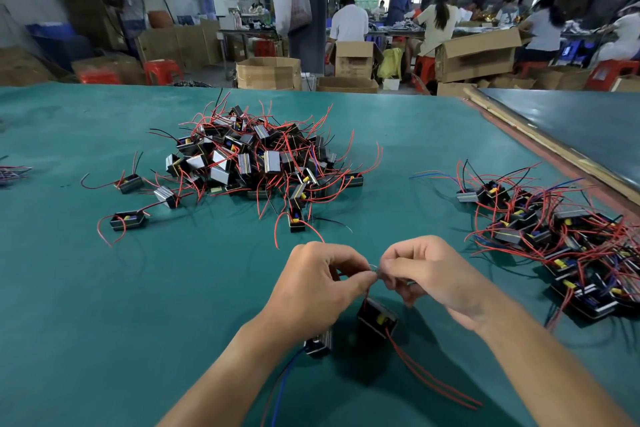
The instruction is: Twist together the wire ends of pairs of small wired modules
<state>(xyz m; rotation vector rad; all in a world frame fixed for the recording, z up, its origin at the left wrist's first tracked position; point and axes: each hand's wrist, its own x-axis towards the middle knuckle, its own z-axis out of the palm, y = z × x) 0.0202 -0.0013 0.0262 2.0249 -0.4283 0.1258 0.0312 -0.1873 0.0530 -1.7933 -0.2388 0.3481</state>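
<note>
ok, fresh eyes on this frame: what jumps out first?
First, the heap of black modules bristling with red wires, mid-table on the green mat. Next, near and centre, the left hand and right hand pinch wire ends together. A module with red leads and a module with a blue lead sit just below them. A flatter pile lies at the right edge.

I see all this through one wide camera worn on my head, facing forward and tilted down over the green table (104,288). My left hand (311,288) and right hand (440,281) sit nearest, low and central. The far workshop fills the top.
</note>
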